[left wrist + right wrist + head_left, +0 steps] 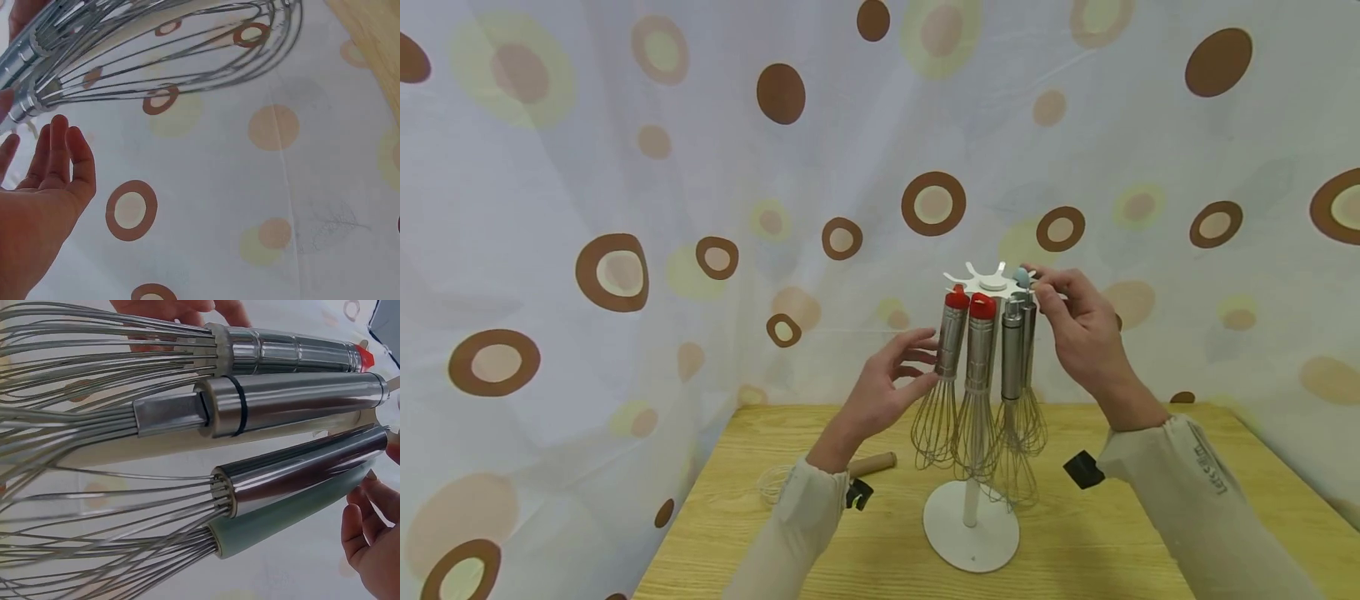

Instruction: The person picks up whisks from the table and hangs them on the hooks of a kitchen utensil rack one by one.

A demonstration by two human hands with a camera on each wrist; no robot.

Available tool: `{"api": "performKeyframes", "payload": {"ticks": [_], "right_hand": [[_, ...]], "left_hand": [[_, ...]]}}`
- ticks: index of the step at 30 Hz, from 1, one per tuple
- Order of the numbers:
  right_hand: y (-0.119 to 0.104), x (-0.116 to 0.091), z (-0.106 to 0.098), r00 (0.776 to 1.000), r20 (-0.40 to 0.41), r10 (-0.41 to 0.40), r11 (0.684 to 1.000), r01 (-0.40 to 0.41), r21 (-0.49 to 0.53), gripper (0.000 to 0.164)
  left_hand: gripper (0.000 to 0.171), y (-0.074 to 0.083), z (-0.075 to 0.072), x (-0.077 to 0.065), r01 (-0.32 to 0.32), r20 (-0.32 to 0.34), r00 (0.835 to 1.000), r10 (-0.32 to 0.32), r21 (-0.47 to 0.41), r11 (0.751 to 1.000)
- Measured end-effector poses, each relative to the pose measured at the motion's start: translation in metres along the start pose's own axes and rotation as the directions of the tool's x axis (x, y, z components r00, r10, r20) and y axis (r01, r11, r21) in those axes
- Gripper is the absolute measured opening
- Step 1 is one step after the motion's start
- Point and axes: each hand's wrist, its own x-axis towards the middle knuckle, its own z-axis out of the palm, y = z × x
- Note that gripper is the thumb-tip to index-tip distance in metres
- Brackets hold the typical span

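Note:
Several balloon whisks hang from a white rotating rack (pixel 992 287) with hooked arms. Two steel ones have red caps, the left whisk (pixel 951 333) and the one beside it (pixel 981 342). My left hand (pixel 887 383) is beside the left red-capped whisk, fingers spread loosely around its handle without closing on it. At the rack's right side, my right hand (pixel 1082 325) pinches the top end of a whisk with a pale green handle (pixel 281 515). Two plain steel whisks hang nearer, one with a black ring (pixel 300 403), the other a smooth steel whisk (pixel 306 469).
The rack's round white base (pixel 972 546) stands on a wooden table (pixel 737 533). Behind my left forearm lies another whisk with a light wooden handle (pixel 872 464) and pale wires. A spotted curtain (pixel 850 142) hangs behind the table and along its sides.

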Motion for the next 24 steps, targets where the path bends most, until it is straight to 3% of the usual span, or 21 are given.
{"api": "performKeyframes", "payload": {"ticks": [5, 9, 12, 16, 24], "right_hand": [[0.0, 0.001, 0.0, 1.0, -0.005, 0.015, 1.0, -0.015, -0.021, 0.021], [-0.002, 0.0, 0.001, 1.0, -0.023, 0.019, 0.999, -0.02, -0.048, 0.021], [-0.003, -0.001, 0.002, 0.998, -0.055, -0.003, 0.997, -0.001, -0.073, 0.017], [-0.005, 0.0, 0.003, 0.993, -0.101, -0.061, 0.993, 0.051, -0.103, 0.013], [-0.009, -0.001, 0.005, 0.98, -0.128, -0.152, 0.987, 0.142, -0.081, 0.009]], "left_hand": [[0.04, -0.034, -0.013, -0.011, 0.054, 0.008, 0.999, -0.054, 0.043, 0.998], [0.036, -0.057, -0.025, -0.024, 0.178, 0.047, 0.981, -0.187, 0.152, 0.972], [0.036, -0.078, -0.031, -0.035, 0.282, 0.105, 0.942, -0.318, 0.264, 0.922], [0.036, -0.107, -0.035, -0.05, 0.341, 0.171, 0.883, -0.437, 0.405, 0.848], [0.035, -0.154, -0.039, -0.078, 0.371, 0.168, 0.816, -0.553, 0.581, 0.724]]}}
